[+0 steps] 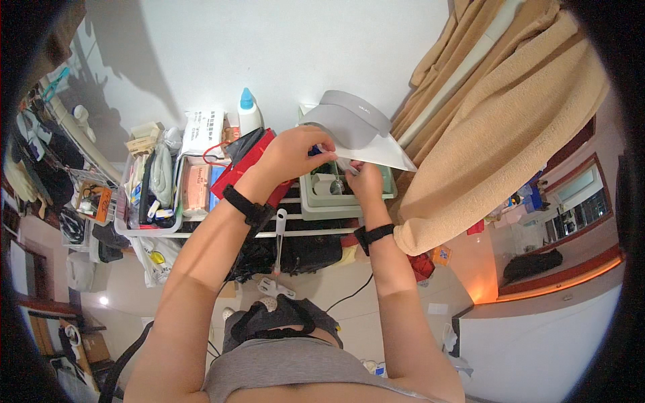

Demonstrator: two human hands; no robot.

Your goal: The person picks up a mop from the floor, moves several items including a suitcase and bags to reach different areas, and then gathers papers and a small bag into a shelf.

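Observation:
My left hand [295, 156] is over the pale green storage box [321, 209], thumb and fingers curled together in a pinch. What it holds, if anything, is too small to make out. My right hand [367, 183] is lower, at the box's right side, its fingers closed at a small whitish piece I cannot name. A grey sun visor [353, 119] lies tilted on a white sheet-like thing [390, 153] behind both hands, over the back of the box. White and clear small items [327, 185] show inside the box. Beneath my left wrist is a red bag [277, 193].
Left of the box, a pale bin [124, 225] holds mixed small things beside a peach-coloured pack [196, 188]. A white bottle with a blue cap [248, 114] stands behind. Tan towels [497, 148] hang at the right. A white-handled cleaning tool [280, 235] leans below the shelf.

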